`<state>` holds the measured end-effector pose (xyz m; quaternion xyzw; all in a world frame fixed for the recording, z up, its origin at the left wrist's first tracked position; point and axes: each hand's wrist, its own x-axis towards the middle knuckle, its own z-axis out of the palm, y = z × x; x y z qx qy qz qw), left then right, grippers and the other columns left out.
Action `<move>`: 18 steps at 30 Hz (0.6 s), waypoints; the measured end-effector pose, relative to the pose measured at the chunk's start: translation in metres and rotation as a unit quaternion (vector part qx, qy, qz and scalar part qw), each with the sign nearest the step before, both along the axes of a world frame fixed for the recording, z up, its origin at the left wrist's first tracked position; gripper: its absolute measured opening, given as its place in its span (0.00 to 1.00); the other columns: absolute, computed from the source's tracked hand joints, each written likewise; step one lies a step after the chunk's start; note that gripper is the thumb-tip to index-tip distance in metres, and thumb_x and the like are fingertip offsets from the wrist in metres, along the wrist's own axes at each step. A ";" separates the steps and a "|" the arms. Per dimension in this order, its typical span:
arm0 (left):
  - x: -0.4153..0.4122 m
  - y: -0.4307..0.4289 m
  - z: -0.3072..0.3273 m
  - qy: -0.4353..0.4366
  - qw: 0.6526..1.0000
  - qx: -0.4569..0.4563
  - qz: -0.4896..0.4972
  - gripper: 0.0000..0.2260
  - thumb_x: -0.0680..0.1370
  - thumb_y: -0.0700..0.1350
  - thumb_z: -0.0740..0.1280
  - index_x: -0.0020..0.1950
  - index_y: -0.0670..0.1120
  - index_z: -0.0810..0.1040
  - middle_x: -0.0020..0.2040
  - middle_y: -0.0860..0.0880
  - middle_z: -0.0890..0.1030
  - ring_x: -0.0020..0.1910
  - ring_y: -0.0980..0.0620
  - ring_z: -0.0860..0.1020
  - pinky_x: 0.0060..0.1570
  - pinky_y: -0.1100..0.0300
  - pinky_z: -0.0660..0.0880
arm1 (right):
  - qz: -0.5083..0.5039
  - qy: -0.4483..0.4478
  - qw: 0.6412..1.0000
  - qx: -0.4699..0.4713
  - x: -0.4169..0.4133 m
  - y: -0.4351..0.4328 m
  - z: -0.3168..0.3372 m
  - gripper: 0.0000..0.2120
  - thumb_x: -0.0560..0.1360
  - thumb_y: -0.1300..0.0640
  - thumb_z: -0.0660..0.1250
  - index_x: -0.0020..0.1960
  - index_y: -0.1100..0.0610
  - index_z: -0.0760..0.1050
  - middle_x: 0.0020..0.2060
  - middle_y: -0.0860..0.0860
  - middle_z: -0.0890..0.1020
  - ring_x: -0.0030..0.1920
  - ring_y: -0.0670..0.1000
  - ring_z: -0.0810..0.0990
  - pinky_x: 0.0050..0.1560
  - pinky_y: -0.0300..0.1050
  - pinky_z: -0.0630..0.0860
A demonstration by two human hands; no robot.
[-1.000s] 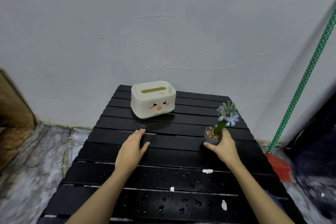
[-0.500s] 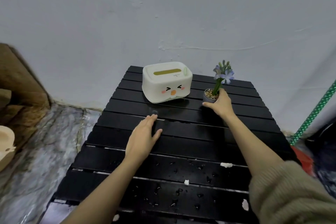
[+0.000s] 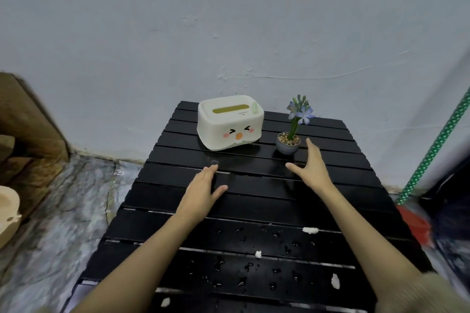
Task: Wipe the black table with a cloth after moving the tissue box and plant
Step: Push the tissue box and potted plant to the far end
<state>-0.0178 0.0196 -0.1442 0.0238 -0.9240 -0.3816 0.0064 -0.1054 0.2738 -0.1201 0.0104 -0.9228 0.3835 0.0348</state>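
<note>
A cream tissue box [image 3: 230, 122] with a cartoon face stands at the back of the black slatted table [image 3: 338, 185]. Right beside it stands a small grey pot with a purple-flowered plant [image 3: 288, 143]. My right hand [image 3: 311, 168] hovers open just in front of the pot, a short gap apart from it. My left hand [image 3: 203, 189] lies flat and empty on the slats in the middle. Water drops and white crumbs [image 3: 310, 230] dot the near half of the table. No cloth is in view.
A grey wall rises directly behind the table. A broom with a green dotted handle [image 3: 442, 140] and red head leans at the right. Brown boards [image 3: 28, 119] and a pale wooden object [image 3: 7, 213] sit at the left on the marbled floor.
My right hand carried the plant from the right middle of the table to the back beside the tissue box, let go, and has drawn back open. My left hand stayed flat.
</note>
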 end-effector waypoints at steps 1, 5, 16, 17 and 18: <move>0.002 -0.002 0.004 -0.012 1.000 0.012 -0.009 0.27 0.77 0.50 0.62 0.73 0.47 0.56 0.74 0.45 0.60 0.75 0.50 0.54 0.73 0.53 0.55 | 0.008 -0.003 1.000 0.015 0.012 0.005 0.002 0.42 0.69 0.56 0.71 0.73 0.58 0.49 0.74 0.57 0.56 0.73 0.55 0.56 0.71 0.50 0.57; 0.017 -0.010 0.016 -0.003 1.000 0.016 -0.009 0.27 0.77 0.50 0.61 0.73 0.47 0.55 0.74 0.44 0.61 0.75 0.49 0.54 0.72 0.52 0.56 | 0.034 -0.008 0.998 0.047 0.061 0.030 0.014 0.40 0.70 0.54 0.71 0.73 0.57 0.50 0.74 0.55 0.57 0.73 0.53 0.57 0.71 0.48 0.57; 0.086 -0.015 0.035 0.013 1.000 0.009 0.005 0.27 0.77 0.49 0.61 0.73 0.49 0.54 0.74 0.41 0.59 0.75 0.48 0.55 0.72 0.50 0.58 | -0.034 0.011 0.993 0.116 0.181 0.121 0.023 0.39 0.68 0.54 0.72 0.72 0.60 0.54 0.72 0.59 0.60 0.72 0.56 0.58 0.72 0.52 0.56; 0.091 -0.015 0.036 0.016 1.000 0.009 0.006 0.27 0.77 0.49 0.61 0.73 0.49 0.54 0.74 0.41 0.60 0.75 0.48 0.55 0.72 0.50 0.58 | -0.047 0.011 0.992 0.119 0.189 0.129 0.021 0.39 0.68 0.53 0.72 0.71 0.60 0.55 0.72 0.59 0.62 0.72 0.56 0.59 0.72 0.54 0.58; 0.097 -0.016 0.038 0.018 1.000 0.009 0.006 0.27 0.77 0.49 0.61 0.73 0.48 0.54 0.74 0.41 0.60 0.75 0.49 0.54 0.72 0.50 0.58 | -0.059 0.006 0.991 0.122 0.196 0.137 0.018 0.38 0.68 0.54 0.72 0.71 0.60 0.56 0.71 0.60 0.63 0.72 0.57 0.60 0.72 0.55 0.59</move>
